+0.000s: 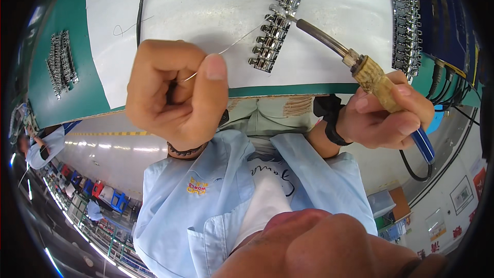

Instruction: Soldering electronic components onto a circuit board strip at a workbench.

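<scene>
My left hand (177, 92) is closed, pinching a thin solder wire (239, 40) between thumb and forefinger. The wire's free end reaches toward a row of small shiny metal parts (268, 41) on the white sheet. Wrapped around the worn tan grip of a soldering iron (374, 80) are the fingers of my right hand (386, 110). The iron slants up and left, and its tip is at the middle of the row. Whether tip and wire touch there is too small to tell.
A black cable (143, 5) crosses the white sheet (190, 0), with a loose curl of wire (122, 31) beside it. More metal parts lie on the green mat at left (62, 64) and in a stack at right (406, 31). Cables (447, 80) hang at the right edge.
</scene>
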Motion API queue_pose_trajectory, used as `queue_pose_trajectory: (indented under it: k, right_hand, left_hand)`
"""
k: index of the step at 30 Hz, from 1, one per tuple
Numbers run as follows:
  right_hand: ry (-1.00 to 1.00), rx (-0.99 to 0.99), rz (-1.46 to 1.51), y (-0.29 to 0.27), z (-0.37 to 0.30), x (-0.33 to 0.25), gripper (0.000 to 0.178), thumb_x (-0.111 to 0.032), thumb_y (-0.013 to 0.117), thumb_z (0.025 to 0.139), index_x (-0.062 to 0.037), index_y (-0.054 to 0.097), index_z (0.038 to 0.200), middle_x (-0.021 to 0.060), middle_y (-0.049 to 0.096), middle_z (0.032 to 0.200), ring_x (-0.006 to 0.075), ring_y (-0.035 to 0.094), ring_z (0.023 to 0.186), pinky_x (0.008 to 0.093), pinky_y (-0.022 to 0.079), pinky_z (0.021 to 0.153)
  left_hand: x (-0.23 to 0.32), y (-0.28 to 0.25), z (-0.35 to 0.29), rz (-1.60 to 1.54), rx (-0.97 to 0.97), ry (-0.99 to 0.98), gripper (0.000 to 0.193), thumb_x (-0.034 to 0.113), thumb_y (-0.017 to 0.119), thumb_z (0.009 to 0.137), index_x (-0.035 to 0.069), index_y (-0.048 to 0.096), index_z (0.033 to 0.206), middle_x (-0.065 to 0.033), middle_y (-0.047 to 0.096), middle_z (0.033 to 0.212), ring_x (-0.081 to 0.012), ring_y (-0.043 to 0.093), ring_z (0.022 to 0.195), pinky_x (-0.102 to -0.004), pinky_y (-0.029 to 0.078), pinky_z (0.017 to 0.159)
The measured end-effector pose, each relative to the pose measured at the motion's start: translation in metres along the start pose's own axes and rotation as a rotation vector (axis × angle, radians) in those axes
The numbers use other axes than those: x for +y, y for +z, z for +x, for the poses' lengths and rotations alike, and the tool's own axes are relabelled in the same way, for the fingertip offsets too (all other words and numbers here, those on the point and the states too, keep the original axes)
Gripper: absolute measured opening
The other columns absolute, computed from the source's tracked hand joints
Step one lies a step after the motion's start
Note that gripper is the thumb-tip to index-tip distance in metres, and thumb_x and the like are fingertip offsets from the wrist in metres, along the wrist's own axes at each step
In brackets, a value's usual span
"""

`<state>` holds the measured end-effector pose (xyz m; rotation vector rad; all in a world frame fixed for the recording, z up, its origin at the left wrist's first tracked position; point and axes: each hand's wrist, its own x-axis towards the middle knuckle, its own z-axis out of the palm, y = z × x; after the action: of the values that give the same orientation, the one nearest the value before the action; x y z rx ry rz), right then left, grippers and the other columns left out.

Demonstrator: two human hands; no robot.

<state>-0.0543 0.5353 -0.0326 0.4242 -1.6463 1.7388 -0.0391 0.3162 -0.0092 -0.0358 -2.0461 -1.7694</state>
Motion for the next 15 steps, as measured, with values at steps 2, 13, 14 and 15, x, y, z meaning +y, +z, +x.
queue_pose_trajectory:
  k: [2,13,14,15]
  right_hand:
    - [-0.014,-0.038,-0.076,0.0037,0.0042,-0.0002,0.043,-0.036,0.056,0.094,0.0071,0.057,0.094,0.0084,0.057,0.060,0.0095,0.049,0.038,0.0204,0.039,0.042]
    - [0.065,-0.097,-0.089,0.0059,0.0063,-0.0026,0.045,-0.034,0.062,0.092,0.0101,0.055,0.097,0.0135,0.063,0.069,0.0087,0.052,0.043,0.0189,0.039,0.043]
    - [0.091,-0.099,-0.074,0.0069,0.0067,-0.0037,0.043,-0.032,0.062,0.092,0.0103,0.055,0.097,0.0138,0.063,0.069,0.0088,0.052,0.044,0.0191,0.039,0.043]
    - [0.116,-0.102,-0.060,0.0079,0.0069,-0.0049,0.042,-0.031,0.062,0.092,0.0106,0.055,0.097,0.0141,0.063,0.069,0.0088,0.052,0.044,0.0193,0.039,0.043]
  left_hand:
    - [-0.0013,-0.0003,0.0013,0.058,-0.050,0.018,0.015,-0.002,0.068,0.081,0.002,0.054,0.078,0.0083,0.038,0.051,0.0012,0.022,0.046,-0.0192,0.013,0.045]
    - [-0.0006,0.0013,0.0023,0.083,-0.047,0.015,0.015,-0.003,0.068,0.080,0.002,0.054,0.077,0.0084,0.038,0.050,0.0012,0.021,0.046,-0.0196,0.013,0.045]
    - [-0.0008,0.0008,0.0025,0.094,-0.054,0.019,0.015,-0.003,0.068,0.080,0.002,0.054,0.077,0.0084,0.038,0.051,0.0013,0.021,0.046,-0.0196,0.013,0.045]
    - [-0.0008,0.0005,0.0026,0.106,-0.061,0.023,0.015,-0.003,0.068,0.080,0.002,0.054,0.077,0.0083,0.038,0.051,0.0013,0.021,0.046,-0.0195,0.013,0.045]
